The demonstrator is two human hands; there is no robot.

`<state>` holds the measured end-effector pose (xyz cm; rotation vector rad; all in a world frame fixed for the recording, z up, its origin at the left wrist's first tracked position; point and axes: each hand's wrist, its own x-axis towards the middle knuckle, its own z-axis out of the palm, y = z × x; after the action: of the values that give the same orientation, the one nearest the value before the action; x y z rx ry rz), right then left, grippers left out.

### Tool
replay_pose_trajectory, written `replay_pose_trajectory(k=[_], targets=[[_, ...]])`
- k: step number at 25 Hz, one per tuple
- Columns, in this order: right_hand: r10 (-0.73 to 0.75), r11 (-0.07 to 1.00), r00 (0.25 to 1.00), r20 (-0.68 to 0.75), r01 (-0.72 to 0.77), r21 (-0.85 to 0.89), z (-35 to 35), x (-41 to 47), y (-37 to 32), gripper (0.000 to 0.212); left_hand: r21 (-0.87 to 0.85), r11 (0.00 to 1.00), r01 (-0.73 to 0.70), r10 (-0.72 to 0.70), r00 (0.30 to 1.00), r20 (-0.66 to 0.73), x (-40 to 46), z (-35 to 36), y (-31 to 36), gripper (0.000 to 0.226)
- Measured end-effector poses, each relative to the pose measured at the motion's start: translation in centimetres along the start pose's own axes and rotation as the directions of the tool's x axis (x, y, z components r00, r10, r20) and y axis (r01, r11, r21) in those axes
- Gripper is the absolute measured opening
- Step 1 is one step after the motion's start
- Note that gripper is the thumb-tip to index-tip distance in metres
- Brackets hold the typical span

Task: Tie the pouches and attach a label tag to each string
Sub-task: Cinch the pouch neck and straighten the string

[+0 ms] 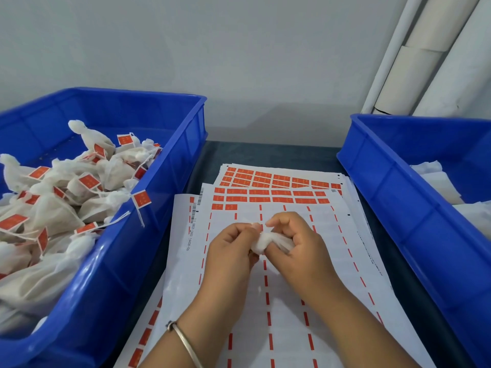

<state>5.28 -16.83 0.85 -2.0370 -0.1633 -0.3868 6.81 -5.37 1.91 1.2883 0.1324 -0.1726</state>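
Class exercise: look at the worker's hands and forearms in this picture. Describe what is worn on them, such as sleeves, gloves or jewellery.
Both forearms are bare as far as the frame shows, with no sleeves. The left hand and right hand wear no gloves. A thin metal bangle circles the left wrist. No rings can be made out.

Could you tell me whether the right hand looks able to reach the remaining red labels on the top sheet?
Probably not yet: the right hand grips the pouch; the red labels lie unobstructed just beyond.

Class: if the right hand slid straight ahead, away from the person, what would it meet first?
Probably the remaining orange labels on the sticker sheet, beyond the right hand; depth is uncertain.
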Motion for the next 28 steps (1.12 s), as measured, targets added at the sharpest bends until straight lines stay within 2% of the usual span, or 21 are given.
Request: replay_pose_trajectory(k=[4,7,9,12,14,16,19,22,25,28], targets=[[-0.079,0.993,0.997,-0.016,0.078,-0.09,0.2,0.1,0.3,0.028,-0.23,0.961,0.153,-0.148,0.988,0.036,0.3,-0.3,0.2,0.033],[-0.077,0.989,0.997,-0.008,0.075,-0.125,0.3,0.1,0.5,0.023,-0.269,0.936,0.227,-0.216,0.974,0.067,0.6,-0.4,0.0,0.034],[-0.05,0.991,0.999,-0.004,0.049,-0.128,0.2,0.2,0.5,0.024,-0.234,0.95,0.208,-0.198,0.978,0.066,0.8,-0.4,0.0,0.033],[0.067,0.992,0.997,-0.041,-0.071,-0.1,-0.2,0.7,0.6,0.023,-0.103,0.988,0.113,-0.109,0.993,0.047,0.9,-0.3,0.1,0.023],[0.155,0.985,0.987,-0.05,-0.158,-0.066,-0.4,0.8,0.6,0.019,0.185,0.983,0.005,-0.015,0.998,0.053,0.6,-0.1,-0.1,0.031],[0.252,0.967,0.968,-0.002,-0.252,0.031,-0.3,0.9,0.5,0.011,0.34,0.936,-0.097,0.085,0.995,0.049,0.3,0.1,-0.3,0.033],[0.408,0.886,0.905,0.122,-0.424,0.186,-0.1,0.9,0.2,0.013,0.346,0.924,-0.16,0.17,0.985,0.003,0.4,-0.1,-0.2,0.029],[0.512,0.739,0.822,0.249,-0.569,0.361,-0.4,1.1,0.2,0.013,0.326,0.926,-0.188,0.209,0.977,-0.031,0.9,-0.5,0.0,0.023],[0.461,0.588,0.779,0.424,-0.626,0.512,-1.0,1.0,0.1,0.015,0.343,0.917,-0.203,0.229,0.973,-0.039,1.2,-0.9,-0.1,0.019],[0.398,0.478,0.771,0.496,-0.636,0.606,-1.3,0.9,0.0,0.02,0.466,0.832,-0.303,0.325,0.945,0.033,0.9,-1.0,-0.2,0.034]])
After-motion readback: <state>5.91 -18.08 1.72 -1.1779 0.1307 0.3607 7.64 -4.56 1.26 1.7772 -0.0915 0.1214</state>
